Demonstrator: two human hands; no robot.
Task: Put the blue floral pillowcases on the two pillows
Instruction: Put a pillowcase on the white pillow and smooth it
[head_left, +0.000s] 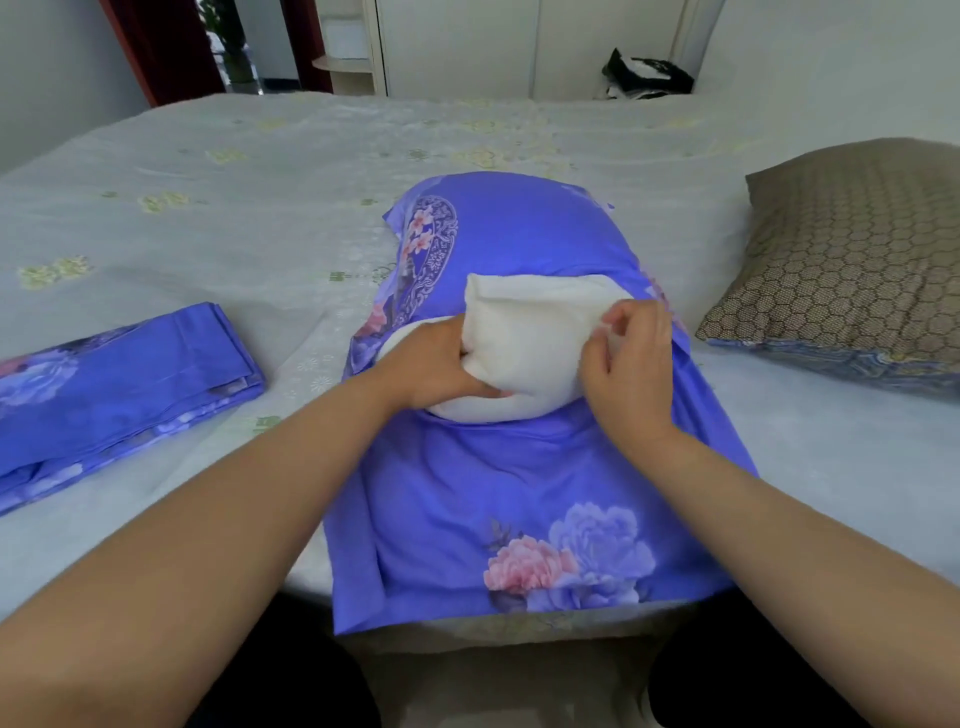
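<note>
The blue floral pillowcase (519, 493) lies on the bed (208, 208), long axis running away from the person, its far end stuffed round. A white pillow (524, 332) bulges from its middle. The left hand (431, 369) grips the pillow, fingers curled; the right hand (628, 364) pinches its edge.

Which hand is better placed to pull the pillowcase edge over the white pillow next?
Probably the right hand: it pinches near the pillowcase edge, while the left hand grips the white pillow.
</note>
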